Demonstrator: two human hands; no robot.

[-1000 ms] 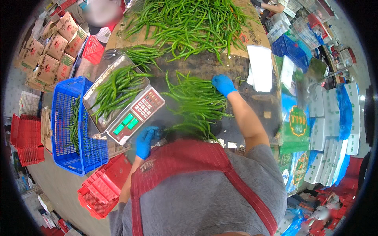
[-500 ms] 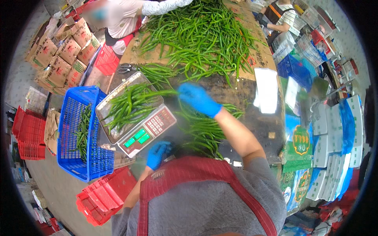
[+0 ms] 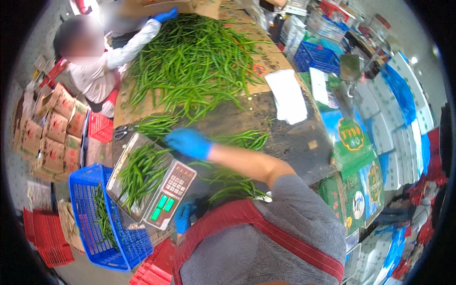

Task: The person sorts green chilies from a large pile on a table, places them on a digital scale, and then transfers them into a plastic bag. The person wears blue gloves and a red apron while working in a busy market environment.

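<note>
My right hand [image 3: 189, 143], in a blue glove, reaches across the table at the upper right corner of the scale's tray. Motion smears its fingers, next to a bunch of long green peppers [image 3: 154, 127]. More peppers [image 3: 142, 173] lie heaped in the metal tray [image 3: 114, 186] of the digital scale [image 3: 176, 187], whose display glows green. My left hand [image 3: 183, 218], also gloved blue, is low beside the scale's near corner; the apron partly hides it and its fingers are unclear. Under and beside my right forearm lie loose bunches of peppers [image 3: 232, 183].
A large pile of green peppers [image 3: 194, 61] covers cardboard at the far end. Scissors [image 3: 120, 133] lie behind the tray. Left of the scale stands a blue basket [image 3: 128, 247] with some peppers. White sheets [image 3: 286, 97] lie at right. A co-worker's blue-gloved hand [image 3: 166, 15] is beyond the pile.
My view has turned to the right and shifted. My right hand has moved from the tray's right side toward the bunch behind it. My left hand stays low beside the scale.
</note>
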